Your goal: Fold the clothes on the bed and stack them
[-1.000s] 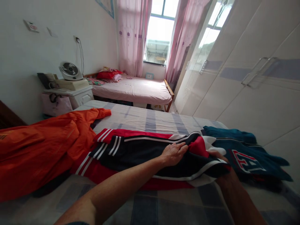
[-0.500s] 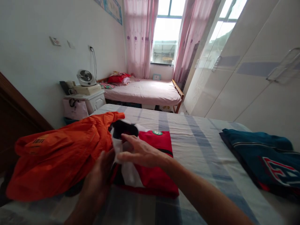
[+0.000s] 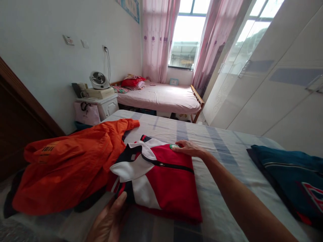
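Observation:
A folded red, white and black zip jacket (image 3: 171,188) lies on the near bed, its white collar and the black zip facing up. At its near left corner my left hand (image 3: 111,216) pinches the dark edge, thumb on top and the other fingers mostly hidden beneath. My right hand (image 3: 189,148) rests on the far right edge, fingers stretched over the cloth beside a round green and white badge (image 3: 174,147). Close on the left is a crumpled orange jacket (image 3: 73,168), which touches the folded one near its collar.
A folded teal garment (image 3: 290,168) lies on the right of the striped bed sheet (image 3: 219,174). Beyond stand another bed (image 3: 161,95), a white cabinet with a fan (image 3: 99,79) on top, and a wardrobe (image 3: 272,80) along the right wall.
My right hand has moved from the collar to the jacket's far right edge. The left hand has come down to the near left corner. The collar now lies spread in view.

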{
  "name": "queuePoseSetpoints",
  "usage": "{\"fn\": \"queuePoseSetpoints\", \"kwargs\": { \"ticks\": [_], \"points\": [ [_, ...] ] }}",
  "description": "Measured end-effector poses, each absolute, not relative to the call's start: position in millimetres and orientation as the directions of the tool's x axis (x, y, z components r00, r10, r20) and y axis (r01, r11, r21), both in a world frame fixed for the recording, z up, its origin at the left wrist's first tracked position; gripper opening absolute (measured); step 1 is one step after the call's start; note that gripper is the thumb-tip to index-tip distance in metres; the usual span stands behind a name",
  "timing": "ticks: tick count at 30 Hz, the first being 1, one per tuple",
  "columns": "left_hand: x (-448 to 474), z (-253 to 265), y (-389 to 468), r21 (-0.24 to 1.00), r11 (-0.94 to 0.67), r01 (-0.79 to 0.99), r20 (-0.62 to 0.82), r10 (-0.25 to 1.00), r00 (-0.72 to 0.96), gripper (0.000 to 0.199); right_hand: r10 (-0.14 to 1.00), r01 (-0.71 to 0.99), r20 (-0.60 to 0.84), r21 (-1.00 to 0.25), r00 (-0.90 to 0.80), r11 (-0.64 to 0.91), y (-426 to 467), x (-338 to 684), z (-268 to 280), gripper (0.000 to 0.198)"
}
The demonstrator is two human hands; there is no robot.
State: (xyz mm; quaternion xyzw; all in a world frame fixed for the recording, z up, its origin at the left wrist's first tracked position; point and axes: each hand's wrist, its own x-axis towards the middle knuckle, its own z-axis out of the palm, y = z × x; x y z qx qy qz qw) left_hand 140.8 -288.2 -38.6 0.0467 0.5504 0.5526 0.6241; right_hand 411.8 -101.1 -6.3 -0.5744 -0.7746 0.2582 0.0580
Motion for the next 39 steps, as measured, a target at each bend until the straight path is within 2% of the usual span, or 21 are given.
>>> {"fn": "queuePoseSetpoints", "kwargs": {
  "ticks": [2,5,8,10,13,17,19,22,24,26,28,29,31,32,33,34,37,39],
  "points": [
    [145.2,-34.3,-273.1,0.651,0.406,-0.641,-0.659,0.721,-0.214,0.044,0.904,0.859,-0.245,-0.468,-0.351,0.207,-102.5,410.2,-6.4,0.055],
    [150.0,-31.3,-257.2,0.641,0.426,-0.638,-0.676,0.707,-0.208,0.033,0.889,0.856,-0.331,-0.503,-0.315,0.116,-107.8,409.9,-0.7,0.047],
    [154.5,-20.5,-242.1,0.681,0.411,-0.606,-0.620,0.764,-0.179,0.023,0.910,0.743,-0.273,-0.667,-0.314,0.056,-122.0,420.3,13.8,0.040],
    [158.7,-7.5,-227.0,0.723,0.380,-0.578,-0.560,0.812,-0.167,0.015,0.937,0.615,-0.183,-0.787,-0.298,0.042,-138.8,434.5,28.5,0.038],
    [170.8,13.5,-192.8,0.797,0.304,-0.521,-0.424,0.897,-0.126,0.013,0.986,0.430,-0.093,-0.903,-0.140,-0.024,-172.5,459.6,51.3,0.038],
    [201.8,19.3,-135.0,0.952,0.215,-0.217,-0.209,0.977,0.048,0.026,0.991,0.227,-0.100,-0.967,0.092,-0.118,-218.1,482.6,53.7,0.037],
    [219.6,7.6,-110.5,0.980,0.191,-0.064,-0.181,0.975,0.129,0.028,0.978,0.271,-0.115,-0.949,0.176,-0.160,-235.4,490.5,36.4,0.038],
    [239.3,-17.1,-90.8,0.985,0.144,0.100,-0.156,0.979,0.129,0.023,0.948,0.545,-0.089,-0.800,0.307,-0.252,-252.6,504.7,1.3,0.041],
    [245.9,-26.9,-91.8,0.976,0.037,0.216,-0.059,0.994,0.095,0.028,0.912,0.684,0.006,-0.663,0.410,-0.303,-257.9,514.0,-15.3,0.044],
    [249.1,-26.8,-103.4,0.952,-0.105,0.287,0.074,0.990,0.117,0.035,0.892,0.766,0.144,-0.582,0.429,-0.274,-257.4,518.2,-20.9,0.052],
    [251.1,-21.6,-122.3,0.884,-0.304,0.355,0.230,0.944,0.237,0.038,0.902,0.838,0.256,-0.517,0.347,-0.175,-250.9,514.9,-19.0,0.057],
    [251.8,-20.0,-133.0,0.806,-0.429,0.407,0.310,0.893,0.327,0.038,0.912,0.870,0.294,-0.479,0.285,-0.118,-245.9,510.5,-17.7,0.058],
    [251.8,-24.3,-153.2,0.553,-0.664,0.503,0.403,0.742,0.536,0.042,0.934,0.914,0.318,-0.406,0.165,-0.023,-234.6,499.0,-18.8,0.058],
    [250.9,-30.9,-161.4,0.411,-0.744,0.527,0.401,0.666,0.629,0.045,0.949,0.925,0.298,-0.380,0.105,0.017,-229.1,493.2,-22.2,0.058],
    [249.6,-40.0,-167.7,0.296,-0.790,0.537,0.374,0.613,0.695,0.049,0.964,0.929,0.260,-0.366,0.049,0.052,-224.4,488.0,-27.2,0.057],
    [247.9,-50.6,-171.8,0.231,-0.809,0.541,0.338,0.588,0.735,0.051,0.977,0.929,0.213,-0.363,0.002,0.077,-220.6,484.0,-33.5,0.057],
    [242.9,-79.2,-173.8,0.137,-0.815,0.563,0.268,0.578,0.771,0.054,0.991,0.914,0.124,-0.395,-0.045,0.091,-215.9,480.0,-53.0,0.055],
    [241.7,-88.8,-171.0,0.105,-0.805,0.584,0.262,0.589,0.764,0.053,0.987,0.899,0.158,-0.432,0.004,0.066,-216.6,482.9,-62.0,0.053]
  ]
}}
